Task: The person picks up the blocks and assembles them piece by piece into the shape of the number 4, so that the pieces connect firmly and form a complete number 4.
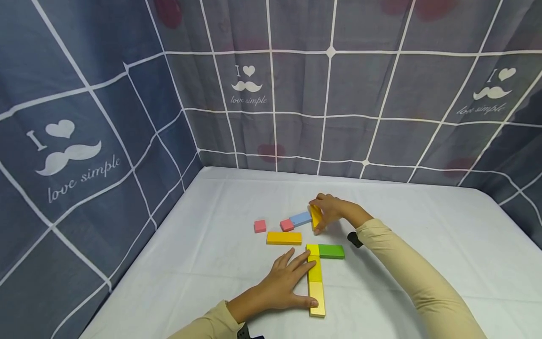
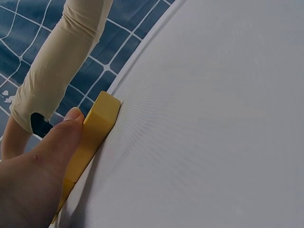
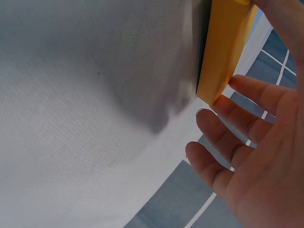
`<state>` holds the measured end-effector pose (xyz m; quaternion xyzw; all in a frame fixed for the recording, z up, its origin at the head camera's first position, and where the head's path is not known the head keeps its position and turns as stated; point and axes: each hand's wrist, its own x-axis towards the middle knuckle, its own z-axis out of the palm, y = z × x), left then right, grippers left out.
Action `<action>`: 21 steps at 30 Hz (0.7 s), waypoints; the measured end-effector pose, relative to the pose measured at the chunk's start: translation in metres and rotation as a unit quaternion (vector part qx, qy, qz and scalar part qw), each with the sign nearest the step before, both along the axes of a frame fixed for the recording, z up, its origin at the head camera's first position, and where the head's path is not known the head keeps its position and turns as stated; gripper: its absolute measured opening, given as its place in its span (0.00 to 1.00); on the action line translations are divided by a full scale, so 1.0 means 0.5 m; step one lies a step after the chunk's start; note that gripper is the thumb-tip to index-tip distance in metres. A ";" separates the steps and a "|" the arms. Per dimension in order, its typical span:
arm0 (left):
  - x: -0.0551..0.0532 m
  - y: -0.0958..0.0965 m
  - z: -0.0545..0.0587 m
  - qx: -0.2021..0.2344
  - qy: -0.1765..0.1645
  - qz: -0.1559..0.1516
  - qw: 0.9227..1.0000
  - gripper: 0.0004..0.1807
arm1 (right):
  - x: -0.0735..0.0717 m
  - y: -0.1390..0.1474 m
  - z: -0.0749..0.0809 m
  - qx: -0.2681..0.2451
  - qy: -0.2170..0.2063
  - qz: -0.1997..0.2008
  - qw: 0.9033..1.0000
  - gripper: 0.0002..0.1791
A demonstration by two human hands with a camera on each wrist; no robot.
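Near the far side of the table, my right hand (image 1: 332,211) grips an orange-yellow block (image 1: 315,217) by its two ends, thumb at the near one. In the right wrist view, fingertips touch one end of that block (image 3: 225,52), and two other fingers sit off it. My left hand (image 1: 281,285) lies with fingers spread along a column of yellow blocks. Its thumb rests on the long pale yellow block (image 1: 317,294), and fingertips reach the middle yellow block (image 1: 314,272). A small yellow block (image 1: 313,250) tops the column, with a green block (image 1: 332,252) at its right.
A blue block (image 1: 301,219) touches a small pink block (image 1: 287,225), left of my right hand. Another pink block (image 1: 260,226) and a long orange-yellow block (image 1: 284,238) lie nearby on the white tablecloth (image 1: 203,245). Grey-blue checked curtains (image 1: 300,84) hang behind and at the left.
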<state>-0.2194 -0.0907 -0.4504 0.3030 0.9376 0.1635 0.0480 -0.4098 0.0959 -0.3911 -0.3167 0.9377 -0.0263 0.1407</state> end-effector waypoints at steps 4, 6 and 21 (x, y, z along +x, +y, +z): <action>-0.001 -0.001 -0.001 0.000 0.002 -0.001 1.000 0.45 | 0.001 -0.002 -0.001 0.000 -0.002 0.002 1.000 0.53; -0.002 -0.002 -0.003 0.001 0.005 -0.002 1.000 0.45 | 0.002 -0.003 -0.001 -0.002 -0.003 0.001 1.000 0.53; -0.005 0.000 -0.004 -0.002 0.015 -0.008 1.000 0.45 | 0.010 -0.009 0.001 -0.016 -0.014 0.011 1.000 0.53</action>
